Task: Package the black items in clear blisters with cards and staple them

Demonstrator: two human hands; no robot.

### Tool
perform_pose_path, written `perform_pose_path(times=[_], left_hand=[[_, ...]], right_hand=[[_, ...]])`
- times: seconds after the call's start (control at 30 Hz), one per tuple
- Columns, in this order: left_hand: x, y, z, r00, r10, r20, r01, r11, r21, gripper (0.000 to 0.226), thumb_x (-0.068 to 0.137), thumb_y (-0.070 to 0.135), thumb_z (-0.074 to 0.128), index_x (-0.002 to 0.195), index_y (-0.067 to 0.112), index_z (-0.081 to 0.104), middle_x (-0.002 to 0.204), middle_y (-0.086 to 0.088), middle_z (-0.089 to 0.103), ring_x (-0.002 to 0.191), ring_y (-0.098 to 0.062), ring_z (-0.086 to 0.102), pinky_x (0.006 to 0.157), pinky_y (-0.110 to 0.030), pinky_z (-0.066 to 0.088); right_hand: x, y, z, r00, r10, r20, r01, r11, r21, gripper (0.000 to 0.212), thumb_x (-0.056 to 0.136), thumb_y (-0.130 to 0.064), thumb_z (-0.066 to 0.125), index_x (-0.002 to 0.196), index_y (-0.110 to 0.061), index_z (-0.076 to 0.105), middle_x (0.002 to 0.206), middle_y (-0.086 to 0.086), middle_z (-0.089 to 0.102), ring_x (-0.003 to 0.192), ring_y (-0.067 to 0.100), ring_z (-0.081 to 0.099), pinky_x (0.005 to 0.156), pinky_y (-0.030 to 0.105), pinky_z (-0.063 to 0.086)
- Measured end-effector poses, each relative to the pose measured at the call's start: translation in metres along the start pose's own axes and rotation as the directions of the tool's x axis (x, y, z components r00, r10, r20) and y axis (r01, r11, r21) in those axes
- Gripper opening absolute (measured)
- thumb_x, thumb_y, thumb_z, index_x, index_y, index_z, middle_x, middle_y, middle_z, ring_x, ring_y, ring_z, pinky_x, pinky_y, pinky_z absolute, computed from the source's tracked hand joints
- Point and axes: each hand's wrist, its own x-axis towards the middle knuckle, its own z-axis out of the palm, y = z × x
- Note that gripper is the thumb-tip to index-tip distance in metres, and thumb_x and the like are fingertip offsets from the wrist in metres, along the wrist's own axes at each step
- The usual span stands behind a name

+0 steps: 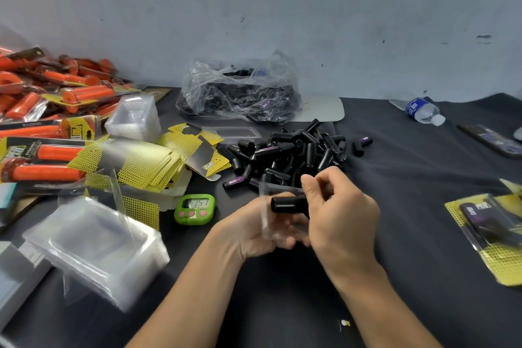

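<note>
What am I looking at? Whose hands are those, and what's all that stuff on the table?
There is no machine here, just a person working. The camera sits on the person's head and looks down, so you see their own two arms. The left hand holds a clear plastic shell, and the right hand grips a black tube right at it. Behind the hands a pile of black tubes lies on the dark table, with a plastic bag of more. On the left are yellow cards, a stack of clear shells, a green timer and packed orange grips. On the right are a finished pack and a water bottle.
</note>
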Motion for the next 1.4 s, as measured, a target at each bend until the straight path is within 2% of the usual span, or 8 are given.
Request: perform_pose_path(times=[0.17, 0.3, 0.43, 0.63, 0.83, 1.0, 1.27, 1.4], left_hand=[[-0.004, -0.001, 0.003, 0.997, 0.074, 0.002, -0.074, 0.995, 0.061, 0.011, 0.082, 0.015, 0.075, 0.072, 0.017, 0.080, 0.064, -0.004, 0.065, 0.043, -0.013, 0.056, 0.040, -0.019, 0.041], [-0.008, 0.004, 0.002, 0.996, 0.088, 0.010, -0.088, 0.996, 0.003, 0.029, 0.084, 0.029, 0.060, 0.069, 0.015, 0.081, 0.056, -0.001, 0.065, 0.042, -0.010, 0.063, 0.038, -0.015, 0.044], [-0.008, 0.005, -0.002, 0.997, 0.069, 0.015, -0.069, 0.997, -0.042, 0.033, 0.084, 0.031, 0.057, 0.074, 0.012, 0.082, 0.066, -0.007, 0.069, 0.049, -0.017, 0.067, 0.038, -0.017, 0.048], [-0.003, 0.002, -0.003, 0.997, 0.070, -0.028, -0.070, 0.997, -0.011, 0.027, 0.083, 0.021, 0.056, 0.075, 0.010, 0.079, 0.068, -0.011, 0.067, 0.053, -0.022, 0.068, 0.042, -0.019, 0.050], [-0.002, 0.000, -0.004, 0.995, 0.093, 0.024, -0.093, 0.996, 0.012, 0.035, 0.090, 0.024, 0.049, 0.090, 0.011, 0.082, 0.069, -0.008, 0.069, 0.050, -0.014, 0.065, 0.041, -0.016, 0.049], [0.004, -0.002, 0.003, 0.981, 0.125, -0.149, -0.111, 0.989, 0.098, 0.027, 0.104, 0.004, 0.038, 0.097, 0.001, 0.064, 0.062, -0.012, 0.064, 0.043, -0.016, 0.062, 0.035, -0.018, 0.045], [0.006, 0.003, 0.002, 0.789, 0.443, -0.425, -0.376, 0.896, 0.236, 0.058, 0.100, 0.062, 0.042, 0.111, 0.017, 0.077, 0.085, -0.003, 0.078, 0.054, -0.012, 0.061, 0.050, -0.019, 0.047], [0.008, -0.003, 0.010, 0.707, 0.578, -0.408, -0.467, 0.814, 0.345, 0.030, 0.071, 0.017, 0.071, 0.101, 0.017, 0.077, 0.093, 0.000, 0.078, 0.084, -0.011, 0.069, 0.071, -0.023, 0.053]], right_hand=[[-0.002, -0.003, 0.001, 0.994, -0.065, 0.089, 0.055, 0.993, 0.104, 0.039, 0.098, -0.050, 0.058, 0.074, -0.020, 0.061, 0.054, -0.007, 0.053, 0.054, 0.016, 0.054, 0.055, 0.036, 0.047], [-0.001, -0.006, -0.013, 0.968, -0.123, 0.218, 0.081, 0.978, 0.194, 0.009, 0.086, -0.032, 0.059, 0.079, -0.032, 0.065, 0.063, -0.017, 0.061, 0.058, 0.006, 0.063, 0.054, 0.020, 0.048], [0.008, -0.002, -0.023, 0.911, -0.127, 0.392, 0.018, 0.963, 0.270, 0.035, 0.076, -0.012, 0.077, 0.081, -0.047, 0.075, 0.085, -0.025, 0.071, 0.075, -0.003, 0.068, 0.064, 0.002, 0.044], [0.005, 0.001, -0.020, 0.937, -0.020, 0.349, 0.007, 0.999, 0.037, 0.026, 0.083, -0.041, 0.077, 0.067, -0.029, 0.060, 0.053, -0.022, 0.063, 0.056, -0.002, 0.063, 0.056, 0.015, 0.046], [0.004, -0.005, -0.015, 0.932, -0.021, 0.361, 0.025, 1.000, -0.006, 0.022, 0.085, -0.043, 0.067, 0.100, -0.040, 0.050, 0.097, -0.021, 0.054, 0.096, 0.009, 0.054, 0.088, 0.036, 0.050], [0.005, 0.007, -0.013, 0.909, 0.029, 0.416, -0.022, 0.999, -0.024, 0.008, 0.093, -0.043, 0.062, 0.094, -0.036, 0.063, 0.078, -0.015, 0.066, 0.083, 0.006, 0.059, 0.083, 0.036, 0.049], [0.009, 0.019, -0.007, 0.930, 0.233, 0.283, -0.223, 0.972, -0.070, 0.022, 0.091, -0.042, 0.070, 0.080, -0.029, 0.057, 0.062, -0.011, 0.061, 0.064, 0.001, 0.057, 0.057, 0.023, 0.038], [0.000, 0.013, -0.001, 0.916, 0.182, 0.358, -0.189, 0.982, -0.014, 0.023, 0.083, -0.040, 0.074, 0.079, -0.030, 0.054, 0.068, -0.015, 0.064, 0.060, 0.007, 0.059, 0.053, 0.028, 0.045]])
